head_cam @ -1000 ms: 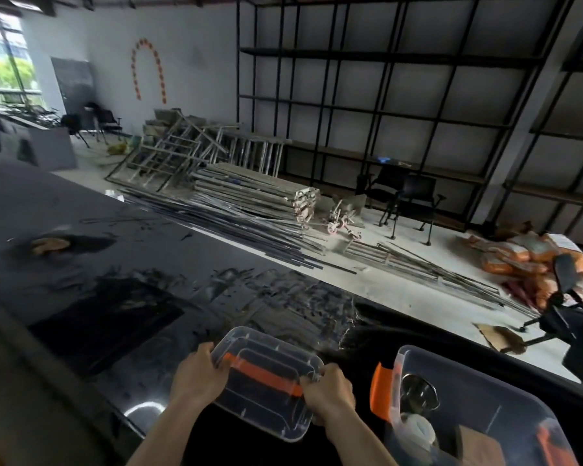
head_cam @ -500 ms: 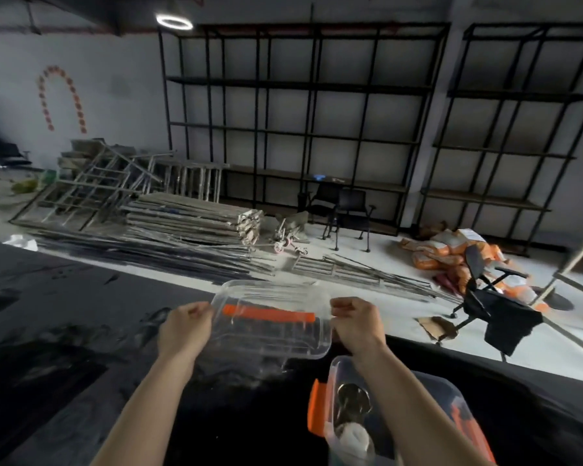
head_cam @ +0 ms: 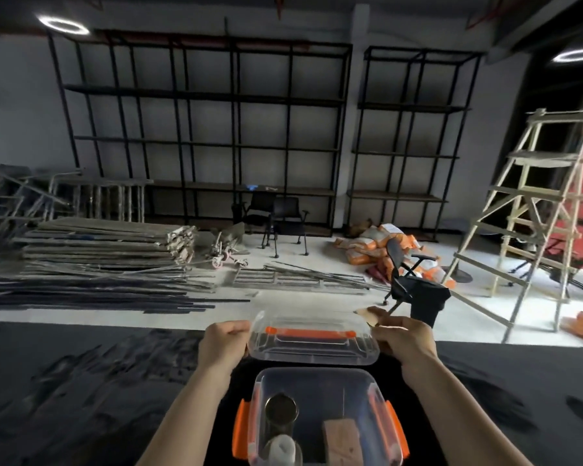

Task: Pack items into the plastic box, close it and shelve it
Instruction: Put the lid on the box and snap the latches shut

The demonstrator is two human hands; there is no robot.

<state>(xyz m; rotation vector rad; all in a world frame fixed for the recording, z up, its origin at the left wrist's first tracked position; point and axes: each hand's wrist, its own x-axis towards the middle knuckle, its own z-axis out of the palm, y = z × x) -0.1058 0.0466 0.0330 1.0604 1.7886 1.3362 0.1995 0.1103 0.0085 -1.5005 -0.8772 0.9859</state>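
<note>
A clear plastic lid (head_cam: 312, 341) with an orange handle strip hangs in the air, held level by both hands. My left hand (head_cam: 221, 344) grips its left end and my right hand (head_cam: 403, 339) grips its right end. Just below and nearer to me stands the open clear plastic box (head_cam: 320, 381) with orange side latches, on the black table (head_cam: 91, 381). Inside the box lie a round metal tin (head_cam: 281, 410), a white object (head_cam: 283, 447) and a brown block (head_cam: 342, 440).
Beyond the table's far edge, tall black shelving (head_cam: 199, 129) lines the back wall. Stacked boards and metal rods (head_cam: 105, 250) lie on the floor at left. Black chairs (head_cam: 411, 287), orange sacks (head_cam: 377, 247) and a wooden ladder (head_cam: 532, 210) stand at right.
Both hands have carried the lid off the table, up and rightward, until it hangs just beyond the open box. The view has swung right, bringing the box to the centre.
</note>
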